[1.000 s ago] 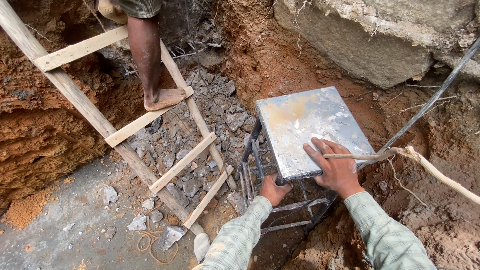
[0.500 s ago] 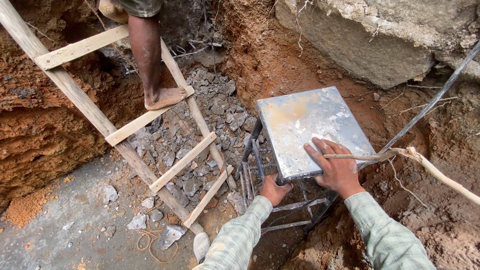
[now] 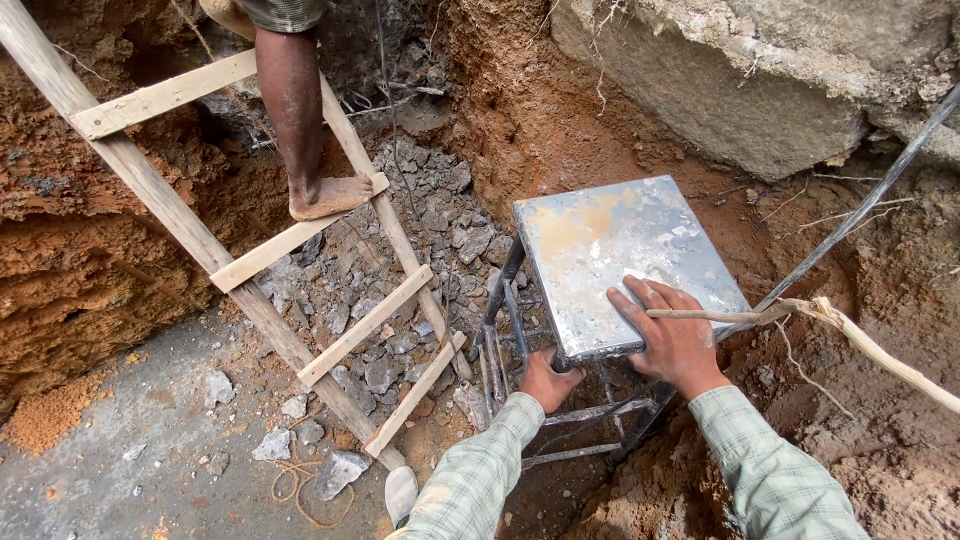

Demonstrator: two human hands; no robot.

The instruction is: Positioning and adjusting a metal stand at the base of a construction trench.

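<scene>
while right hand presses metal stool, left hand grips underneath.

nothing visibly moved; only the view has shifted very slightly.

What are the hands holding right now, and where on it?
A metal stool: the left hand grips its frame under the seat's near edge; the right hand lies flat on the seat's near corner.
</scene>
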